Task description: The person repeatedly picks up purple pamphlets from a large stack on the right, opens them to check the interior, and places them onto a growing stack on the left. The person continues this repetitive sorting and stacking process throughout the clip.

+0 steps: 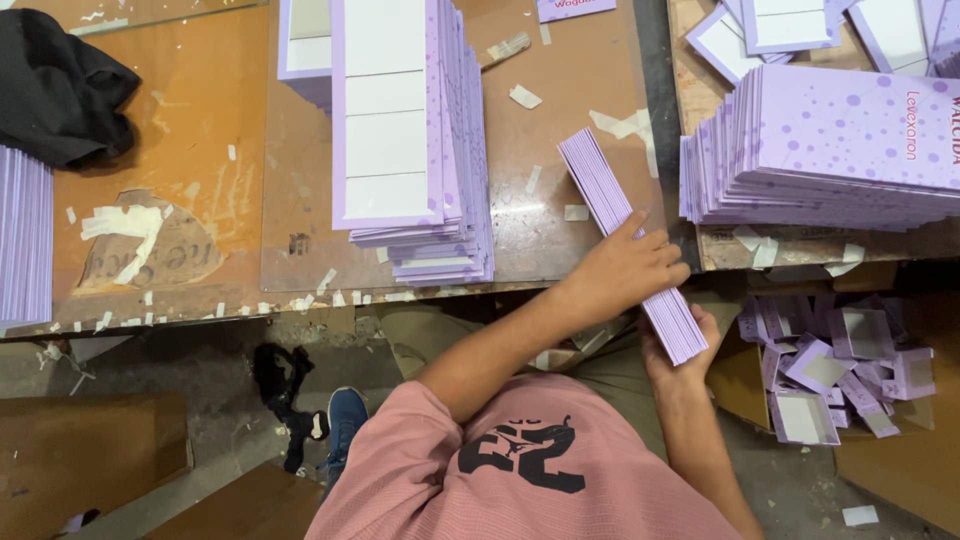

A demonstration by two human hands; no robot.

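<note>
Edgewise between both hands sits a slim bundle of lilac cards [625,240], its thin edges showing as fine stripes. Its long axis runs diagonally, far end up-left over the bench [200,150], near end down-right past the bench's front edge. The left hand [625,268] lies over its middle, fingers [655,250] curled around it; the right hand [685,355] cups the near end from below. Down right, a brown box [745,380] holds loose lilac folded pieces [835,365].
</note>
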